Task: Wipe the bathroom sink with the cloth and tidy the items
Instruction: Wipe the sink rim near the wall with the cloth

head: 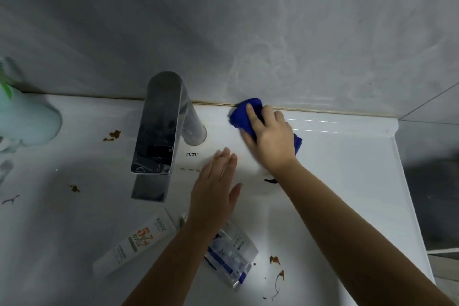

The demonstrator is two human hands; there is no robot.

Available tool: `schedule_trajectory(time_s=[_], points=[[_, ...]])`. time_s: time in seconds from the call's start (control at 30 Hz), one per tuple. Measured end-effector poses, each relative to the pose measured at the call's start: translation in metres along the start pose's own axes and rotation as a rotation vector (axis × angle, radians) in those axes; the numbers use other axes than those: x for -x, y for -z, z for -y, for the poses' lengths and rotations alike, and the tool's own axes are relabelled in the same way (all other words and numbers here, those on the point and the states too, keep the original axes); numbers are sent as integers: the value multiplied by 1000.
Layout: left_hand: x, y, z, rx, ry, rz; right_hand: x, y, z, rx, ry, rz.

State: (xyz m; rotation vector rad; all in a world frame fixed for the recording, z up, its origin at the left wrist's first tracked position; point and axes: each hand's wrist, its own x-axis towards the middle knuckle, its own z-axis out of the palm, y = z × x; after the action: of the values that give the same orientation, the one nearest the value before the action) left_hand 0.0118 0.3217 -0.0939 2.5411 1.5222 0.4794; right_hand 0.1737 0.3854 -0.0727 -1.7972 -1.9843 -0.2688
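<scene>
Right hand (269,131) wiping sink (347,156) back ledge beside faucet (161,126): fingers curling over blue cloth (244,109), pressing it down. Best working along wall seam, then toward brown stains (113,134). Left hand (216,186) lying flat at basin edge, fingers straight, holding nothing. Tube (135,243) and packet (231,256) lying in basin.

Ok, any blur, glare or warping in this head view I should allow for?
Head view: wide lens bows the sink's back edge; cup at far left is blurred; tap shows reflections; left hand slightly smeared; right hand and cloth read clearly.
</scene>
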Motion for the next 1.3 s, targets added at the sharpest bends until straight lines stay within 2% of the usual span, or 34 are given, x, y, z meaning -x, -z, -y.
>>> schedule_trajectory(time_s=[0.17, 0.2, 0.37, 0.47, 0.6, 0.67, 0.77, 0.83, 1.0, 1.1, 1.2, 1.3], points=[[-3, 12, 1, -11, -27, 37, 24, 18, -49, -9, -167, -95], [-4, 15, 0, 9, -27, 14, 26, 19, -53, -16, -153, -112], [12, 24, -4, 37, 9, -152, -19, -8, 1, -84, 247, -25], [26, 21, 0, -21, -24, -154, -37, -23, 40, -73, 281, 31], [27, 18, 4, -8, -4, -145, -15, -9, -1, -61, 147, -12], [24, 16, 3, 8, 2, -136, 11, 10, -43, -22, 12, -51], [18, 9, 1, 16, 10, -85, 39, 40, -86, -1, -292, -59], [16, 5, -1, 14, 22, -43, 45, 45, -89, -25, -363, -54], [21, 7, 9, 12, -24, -41, 29, 14, 4, -86, -61, 73], [31, 18, 7, -20, 3, -64, 4, -7, 58, -188, 23, 181], [38, 29, 1, -28, 11, -93, 1, -7, 53, -192, 50, 202], [38, 31, -1, 3, -9, -97, 21, 7, 8, -141, -11, 167]])
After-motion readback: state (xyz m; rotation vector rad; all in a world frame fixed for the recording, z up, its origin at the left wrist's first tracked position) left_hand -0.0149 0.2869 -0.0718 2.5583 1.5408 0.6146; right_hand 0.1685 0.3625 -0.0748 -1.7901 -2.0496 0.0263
